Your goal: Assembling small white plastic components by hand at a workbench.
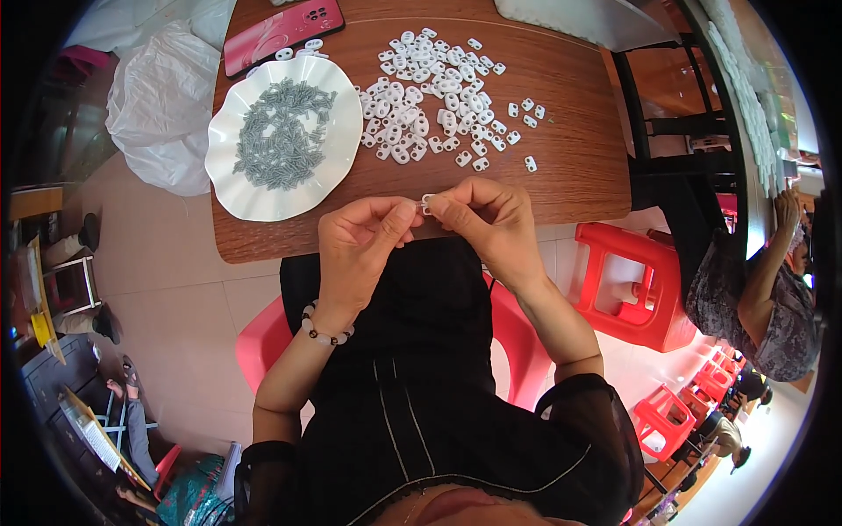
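My right hand [495, 219] pinches a small white plastic piece with two holes [427, 203] between thumb and fingers, just over the table's near edge. From the left, the closed thumb and forefinger of my left hand [364, 237] meet that piece. Something tiny and thin shows at their tips, too small to name. A white wavy-rimmed plate [226, 180] stands on the table at the left. Heaped on it are many small grey pieces that look like springs [281, 140]. Beyond my hands lies a loose pile of similar white two-holed pieces [438, 92], a few scattered to its right.
On the brown wooden table [570, 175], a pink phone [281, 35] lies at the far left. A white plastic bag [162, 110] hangs or stands beside the table's left edge. Red stools [636, 285] stand at the right, where another person's arm [767, 272] shows.
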Motion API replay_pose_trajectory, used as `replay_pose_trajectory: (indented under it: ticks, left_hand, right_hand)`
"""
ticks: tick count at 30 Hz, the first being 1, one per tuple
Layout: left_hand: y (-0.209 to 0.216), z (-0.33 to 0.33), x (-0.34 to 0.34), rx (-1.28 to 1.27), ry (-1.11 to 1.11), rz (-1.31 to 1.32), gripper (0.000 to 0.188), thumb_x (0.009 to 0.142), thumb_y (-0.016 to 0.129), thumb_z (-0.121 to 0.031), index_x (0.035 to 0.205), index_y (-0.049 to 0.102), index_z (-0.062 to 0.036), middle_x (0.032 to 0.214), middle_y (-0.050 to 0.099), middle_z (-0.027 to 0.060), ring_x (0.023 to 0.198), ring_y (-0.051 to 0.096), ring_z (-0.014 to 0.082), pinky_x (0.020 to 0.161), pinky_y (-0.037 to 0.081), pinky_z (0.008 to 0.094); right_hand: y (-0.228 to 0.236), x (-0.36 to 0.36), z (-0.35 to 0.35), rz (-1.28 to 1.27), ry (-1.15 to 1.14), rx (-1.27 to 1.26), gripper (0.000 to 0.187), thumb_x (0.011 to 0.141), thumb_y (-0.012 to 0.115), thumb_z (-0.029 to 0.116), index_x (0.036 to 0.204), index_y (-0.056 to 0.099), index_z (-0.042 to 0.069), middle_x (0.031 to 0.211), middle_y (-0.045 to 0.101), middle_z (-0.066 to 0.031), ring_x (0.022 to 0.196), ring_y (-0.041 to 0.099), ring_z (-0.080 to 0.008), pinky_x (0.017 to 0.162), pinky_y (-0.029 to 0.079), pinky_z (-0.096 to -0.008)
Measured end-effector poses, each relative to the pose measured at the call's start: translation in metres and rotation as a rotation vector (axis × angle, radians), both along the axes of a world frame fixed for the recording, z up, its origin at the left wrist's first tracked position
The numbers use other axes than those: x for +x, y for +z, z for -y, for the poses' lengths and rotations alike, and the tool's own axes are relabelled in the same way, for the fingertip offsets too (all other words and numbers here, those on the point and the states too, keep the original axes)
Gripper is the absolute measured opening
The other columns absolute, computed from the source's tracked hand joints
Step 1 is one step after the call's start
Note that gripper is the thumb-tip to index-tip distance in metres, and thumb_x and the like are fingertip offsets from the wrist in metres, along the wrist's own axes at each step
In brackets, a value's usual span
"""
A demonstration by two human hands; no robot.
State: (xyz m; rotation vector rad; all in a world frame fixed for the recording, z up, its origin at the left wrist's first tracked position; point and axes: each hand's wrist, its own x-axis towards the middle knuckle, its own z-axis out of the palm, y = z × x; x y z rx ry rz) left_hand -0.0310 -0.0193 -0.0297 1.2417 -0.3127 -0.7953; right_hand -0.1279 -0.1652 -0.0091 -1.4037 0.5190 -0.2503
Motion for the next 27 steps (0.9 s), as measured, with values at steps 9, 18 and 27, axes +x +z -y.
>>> replay_pose_trajectory:
  ticks: [9,18,27]
  left_hand:
    - [0.0,0.002,-0.001,0.013,0.034,-0.002,0.017,0.091,0.068,-0.012,0.094,0.069,0.0041,0.08,0.07,0.0074,0.067,0.059,0.0072,0.062,0.048,0.0201]
    - [-0.006,0.003,-0.007,0.008,0.092,0.057,0.018,0.091,0.067,-0.013,0.095,0.069,0.0044,0.081,0.07,0.0072,0.068,0.061,0.0072,0.062,0.049,0.0208]
    - [0.0,0.004,-0.002,-0.029,0.028,-0.052,0.025,0.096,0.061,-0.02,0.098,0.069,0.0035,0.088,0.071,0.0092,0.071,0.06,0.0079,0.065,0.048,0.0206]
  right_hand:
    - [-0.002,0.001,-0.007,0.049,-0.014,0.033,0.012,0.09,0.066,0.006,0.086,0.067,-0.005,0.082,0.071,-0.0074,0.075,0.064,-0.0076,0.069,0.053,-0.0219]
    - [-0.01,0.001,-0.013,0.092,-0.052,0.063,0.011,0.09,0.065,0.005,0.086,0.065,-0.006,0.082,0.071,-0.0092,0.075,0.067,-0.0104,0.068,0.055,-0.0227]
    - [-0.007,-0.002,-0.005,0.048,-0.065,0.035,0.01,0.09,0.067,0.007,0.089,0.069,-0.002,0.082,0.069,-0.0043,0.073,0.061,-0.0069,0.067,0.05,-0.0213]
